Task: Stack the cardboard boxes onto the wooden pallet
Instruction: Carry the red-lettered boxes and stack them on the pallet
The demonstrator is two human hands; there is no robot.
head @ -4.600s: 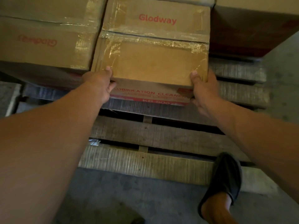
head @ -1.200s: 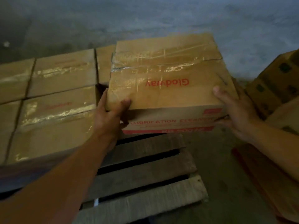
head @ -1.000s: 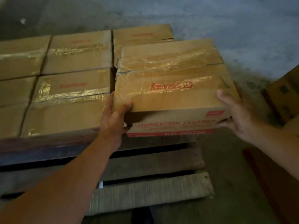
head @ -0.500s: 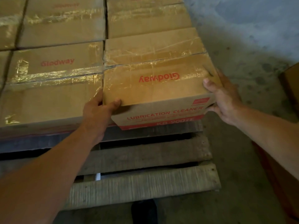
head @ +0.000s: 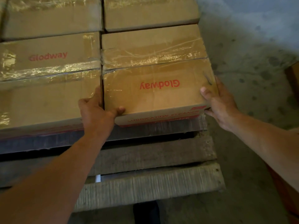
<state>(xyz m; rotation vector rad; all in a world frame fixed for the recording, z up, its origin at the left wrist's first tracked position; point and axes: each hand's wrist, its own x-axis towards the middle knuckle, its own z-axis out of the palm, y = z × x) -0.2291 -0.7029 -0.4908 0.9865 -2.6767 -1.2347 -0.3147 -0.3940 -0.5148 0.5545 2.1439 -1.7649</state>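
Both hands grip one cardboard box (head: 155, 88) by its near corners. The left hand (head: 95, 110) clamps the near-left corner, thumb lying on the top face and the other fingers (head: 97, 94) wedged in the seam against the neighbouring box (head: 48, 88). The right hand (head: 218, 102) clasps the near-right corner, thumb on top, fingers wrapped down the side (their tips are hidden). Between the two hands, the box sits at the right end of the wooden pallet (head: 145, 183), its red "Glodway" print reading upside down. Bare slats lie nearer than the fingers; more boxes (head: 150, 12) lie beyond them.
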